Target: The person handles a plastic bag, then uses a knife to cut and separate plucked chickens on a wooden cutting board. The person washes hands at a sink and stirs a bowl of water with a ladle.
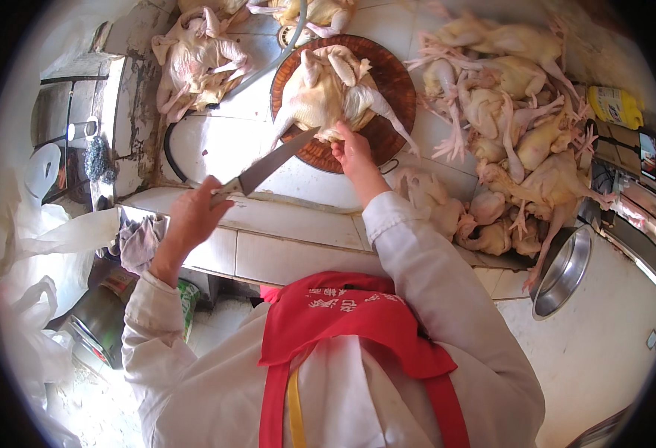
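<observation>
A plucked chicken (328, 89) lies on a round wooden chopping board (398, 84), its legs spread towards me. My left hand (196, 215) is closed around the handle of a large knife (277, 162), whose blade tip reaches the chicken's tail end. My right hand (353, 151) touches that same tail end, just right of the blade tip, thumb and finger at the skin. Whether it pinches the skin is hard to see. Under the board's near side is a white surface (216, 148) with a dark curved rim at its left.
Plucked chickens (529, 123) are heaped on the right of the tiled counter; another chicken (199, 64) lies at the left. A grey hose (272, 64) runs beside the board. A steel basin (563, 274), a yellow bottle (613, 106) and a phone (648, 154) are at the right.
</observation>
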Motion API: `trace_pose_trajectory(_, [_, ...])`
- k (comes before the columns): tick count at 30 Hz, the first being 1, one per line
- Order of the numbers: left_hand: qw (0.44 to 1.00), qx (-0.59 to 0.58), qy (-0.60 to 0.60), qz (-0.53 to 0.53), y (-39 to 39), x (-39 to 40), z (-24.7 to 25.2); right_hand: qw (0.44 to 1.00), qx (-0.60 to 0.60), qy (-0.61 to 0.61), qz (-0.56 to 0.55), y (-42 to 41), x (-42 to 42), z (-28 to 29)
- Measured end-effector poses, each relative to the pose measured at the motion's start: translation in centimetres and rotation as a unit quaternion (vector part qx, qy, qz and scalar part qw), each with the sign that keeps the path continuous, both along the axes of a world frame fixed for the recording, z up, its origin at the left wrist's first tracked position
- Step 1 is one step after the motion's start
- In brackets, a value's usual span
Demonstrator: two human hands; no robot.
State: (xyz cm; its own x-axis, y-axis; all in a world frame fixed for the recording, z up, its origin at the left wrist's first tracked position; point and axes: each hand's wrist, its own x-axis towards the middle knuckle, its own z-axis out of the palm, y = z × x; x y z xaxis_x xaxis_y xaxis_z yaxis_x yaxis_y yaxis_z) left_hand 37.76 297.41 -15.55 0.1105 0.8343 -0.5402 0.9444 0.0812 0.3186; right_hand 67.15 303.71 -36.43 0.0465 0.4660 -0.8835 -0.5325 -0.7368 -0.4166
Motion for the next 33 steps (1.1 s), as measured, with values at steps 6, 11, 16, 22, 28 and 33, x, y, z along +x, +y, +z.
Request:
trace_pose_trajectory(6, [0.996, 0.044, -0.073, -0.026, -0.7, 3.4, 1.3, 0.996, 0.025, 0.038, 0.074, -0.4, 1.0, -0.3])
trace_pose_trajectory(11, [0.991, 0.088, -0.054, -0.084, 0.0, 4.5, 1.3, 0.993, 0.072, -0.037, 0.091, -0.6, 0.7, -1.2])
trace_pose_trajectory(16, [0.989, 0.085, -0.016, -0.120, 0.6, 6.1, 2.6, 0.985, 0.130, -0.096, 0.068, -0.7, 0.3, -2.4])
trace_pose_trajectory(22, [0.961, 0.093, 0.137, -0.221, 0.8, 9.6, 3.8, 0.948, 0.188, -0.226, 0.121, -1.4, 0.0, -5.1])
trace_pose_trajectory(28, [0.915, 0.148, 0.170, -0.334, 2.0, 11.9, 5.0, 0.899, 0.221, -0.349, 0.148, -2.8, -1.6, -4.2])
trace_pose_trajectory(33, [0.884, 0.146, 0.207, -0.392, 3.9, 13.5, 1.3, 0.891, 0.213, -0.355, 0.188, -2.8, -3.2, 1.8])
